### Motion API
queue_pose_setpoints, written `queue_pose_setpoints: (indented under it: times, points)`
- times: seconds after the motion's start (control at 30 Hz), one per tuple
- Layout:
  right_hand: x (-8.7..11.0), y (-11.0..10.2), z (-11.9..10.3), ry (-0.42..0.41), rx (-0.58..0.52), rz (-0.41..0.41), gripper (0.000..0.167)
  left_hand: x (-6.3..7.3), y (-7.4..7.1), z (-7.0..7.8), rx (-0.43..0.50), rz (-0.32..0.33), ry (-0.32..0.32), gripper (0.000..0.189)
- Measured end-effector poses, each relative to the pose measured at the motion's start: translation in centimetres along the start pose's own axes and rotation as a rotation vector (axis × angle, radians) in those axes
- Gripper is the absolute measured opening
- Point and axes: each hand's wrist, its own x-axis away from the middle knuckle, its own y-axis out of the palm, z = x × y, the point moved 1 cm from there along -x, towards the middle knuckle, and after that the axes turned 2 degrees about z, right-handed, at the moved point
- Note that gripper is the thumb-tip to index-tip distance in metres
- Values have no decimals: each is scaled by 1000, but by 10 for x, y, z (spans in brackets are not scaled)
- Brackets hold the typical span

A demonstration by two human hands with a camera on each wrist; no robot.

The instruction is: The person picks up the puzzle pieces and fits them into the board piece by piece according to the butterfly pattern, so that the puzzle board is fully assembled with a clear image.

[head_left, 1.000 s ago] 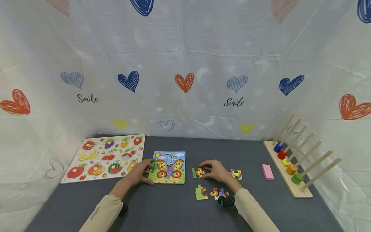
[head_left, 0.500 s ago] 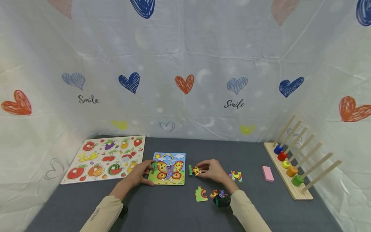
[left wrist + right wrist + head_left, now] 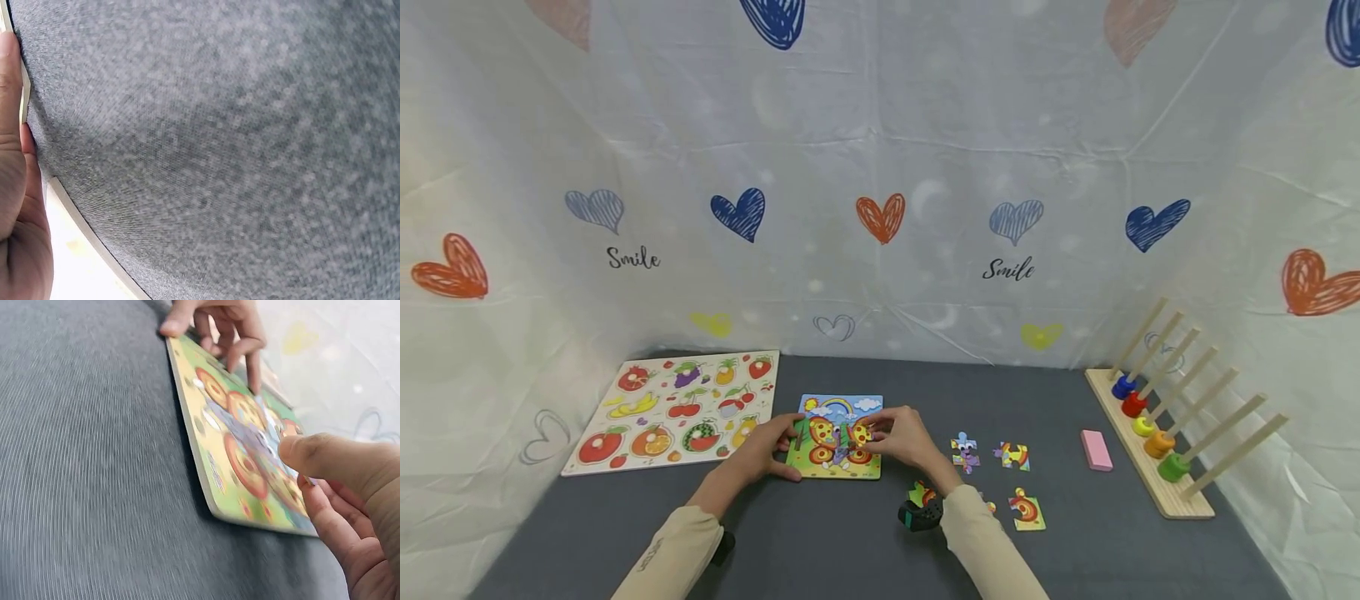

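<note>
A square butterfly puzzle board (image 3: 820,472) lies flat mid-table in the head view. My left hand (image 3: 763,450) holds its left edge, thumb at the near corner and fingers farther up; the right wrist view shows this grip too. Over the board's right half, my right hand (image 3: 904,435) pinches a jigsaw piece (image 3: 859,434) between thumb and fingers. In the right wrist view the piece is mostly hidden behind the fingertips. Loose jigsaw pieces lie to the right: a purple-and-blue one (image 3: 965,452), a yellow-and-red one (image 3: 1015,456), and a green-edged one (image 3: 1027,510).
Another piece (image 3: 919,493) is partly covered by the black right wrist device (image 3: 920,515). A fruit peg board (image 3: 658,457) stands at back left. On the right are a pink block (image 3: 1097,450) and a wooden peg rack (image 3: 1187,504) with coloured rings. A heart-printed curtain (image 3: 880,325) borders the table.
My right hand has lifted the jigsaw piece from the table and carried it left over the board, uncovering loose pieces on the right. The left hand has stayed at the board's edge.
</note>
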Motion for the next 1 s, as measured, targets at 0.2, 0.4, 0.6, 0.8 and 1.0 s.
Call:
queue_pose_setpoints:
  times: [0.2, 0.4, 0.6, 0.8, 1.0]
  points:
    - [-7, 22, -5, 30, -13, 24, 28, 1, 0, 0, 2, -4, -11, 90]
    - [-15, 45, -10, 25, -31, 107, 28, 2, 0, 0, -12, -3, -5, 90]
    - [-21, 62, -13, 27, -16, 124, 28, 2, 0, 0, -14, 6, 25, 89]
    - [-26, 72, -19, 7, 7, 122, 30, 2, 1, -2, -33, 1, 37, 88]
    - [-27, 73, -23, -9, 106, 127, 29, 2, 2, -1, -37, 7, 39, 88]
